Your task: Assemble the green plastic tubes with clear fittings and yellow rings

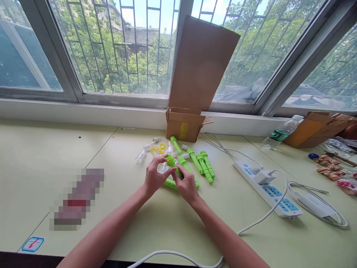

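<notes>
Both hands meet over the middle of the table around one green plastic tube (170, 160) with a threaded top and a yellow ring on it. My left hand (155, 174) pinches this tube near its threaded end. Lower on the same tube, my right hand (186, 183) has its fingers closed round the body. Several more green tubes (205, 169) lie just beyond and to the right, one partly under my hands. Loose yellow rings (158, 149) and clear plastic pieces (141, 155) are scattered behind my left hand.
A small cardboard box (184, 126) stands against the window ledge. To the right lie a white power strip (267, 190), a charger with coiled cable (315, 204) and a plastic bottle (283, 132). A white cord (262, 219) runs under my right forearm. A pixelated patch covers something at left.
</notes>
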The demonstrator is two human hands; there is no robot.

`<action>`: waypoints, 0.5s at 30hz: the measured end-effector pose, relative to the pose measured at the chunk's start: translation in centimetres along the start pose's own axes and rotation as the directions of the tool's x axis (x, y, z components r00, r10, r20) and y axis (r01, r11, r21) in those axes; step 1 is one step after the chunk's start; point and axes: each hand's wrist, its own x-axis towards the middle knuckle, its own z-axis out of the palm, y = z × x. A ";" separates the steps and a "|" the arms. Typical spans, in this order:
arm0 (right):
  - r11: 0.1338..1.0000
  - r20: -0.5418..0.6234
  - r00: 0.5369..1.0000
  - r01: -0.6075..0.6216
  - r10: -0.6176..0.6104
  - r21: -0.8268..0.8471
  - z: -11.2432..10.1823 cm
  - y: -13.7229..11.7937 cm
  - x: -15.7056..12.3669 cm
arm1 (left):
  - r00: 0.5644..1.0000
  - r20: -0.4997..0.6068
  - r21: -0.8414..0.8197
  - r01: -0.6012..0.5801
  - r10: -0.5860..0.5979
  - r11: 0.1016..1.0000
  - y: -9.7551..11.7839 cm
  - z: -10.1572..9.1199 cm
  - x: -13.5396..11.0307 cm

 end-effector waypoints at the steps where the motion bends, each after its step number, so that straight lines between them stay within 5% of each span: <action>1: 0.999 0.017 1.000 -0.010 0.010 0.033 0.0 -0.1 0.0 | 1.000 0.015 -0.015 -0.001 0.001 1.000 -0.1 -0.1 0.1; 15: 0.870 0.273 0.950 -0.258 0.151 0.419 -0.3 -1.3 0.0 | 0.998 0.065 -0.141 0.028 -0.019 0.990 -0.5 -0.2 0.5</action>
